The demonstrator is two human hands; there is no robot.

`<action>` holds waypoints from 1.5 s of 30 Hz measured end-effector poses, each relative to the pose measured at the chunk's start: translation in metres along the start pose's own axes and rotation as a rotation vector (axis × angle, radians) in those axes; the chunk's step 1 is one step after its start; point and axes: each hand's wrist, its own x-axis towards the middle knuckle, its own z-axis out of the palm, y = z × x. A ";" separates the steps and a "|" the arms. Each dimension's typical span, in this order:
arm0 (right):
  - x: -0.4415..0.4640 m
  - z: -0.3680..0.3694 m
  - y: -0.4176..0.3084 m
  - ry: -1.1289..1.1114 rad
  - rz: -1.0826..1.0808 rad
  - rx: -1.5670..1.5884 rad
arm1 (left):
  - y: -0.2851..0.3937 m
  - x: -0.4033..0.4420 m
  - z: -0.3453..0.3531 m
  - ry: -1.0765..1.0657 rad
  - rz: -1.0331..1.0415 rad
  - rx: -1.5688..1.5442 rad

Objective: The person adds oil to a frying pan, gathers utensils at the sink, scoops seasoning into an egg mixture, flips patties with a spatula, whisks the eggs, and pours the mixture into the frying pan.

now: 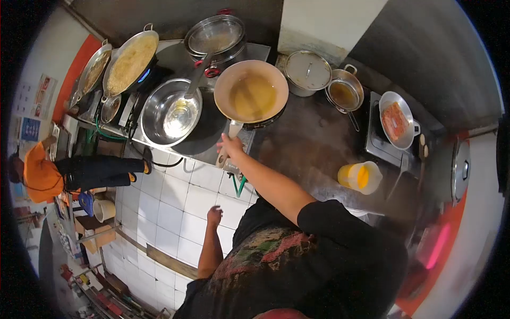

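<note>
My right hand (230, 148) is closed around the handle of a frying pan (223, 85), which has a pale inside and a shallow pool of yellowish oil. The pan sits over a burner. My left hand (214, 215) hangs low over the tiled floor, holding nothing, its fingers loosely apart. Left of the pan stands a shiny steel bowl (154, 125) with a long-handled metal utensil (197, 78) reaching over it. A lidded pot (307, 70) is just right of the pan.
A big wok (135, 58) of bubbling oil sits over a blue flame. Rightward are a strainer on a pot (344, 94), a jug of orange liquid (361, 177) and a pan of reddish food (393, 121). A person in an orange top (42, 173) stands at left.
</note>
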 end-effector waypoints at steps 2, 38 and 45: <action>-0.026 -0.009 -0.020 0.017 0.070 -0.149 | 0.039 0.033 0.014 -0.025 0.091 0.220; -0.469 -0.486 0.479 0.828 0.402 0.475 | 0.100 0.086 0.081 0.233 0.515 0.265; -0.472 -0.498 0.488 0.795 0.456 0.389 | 0.096 0.099 0.078 -0.137 0.265 -0.564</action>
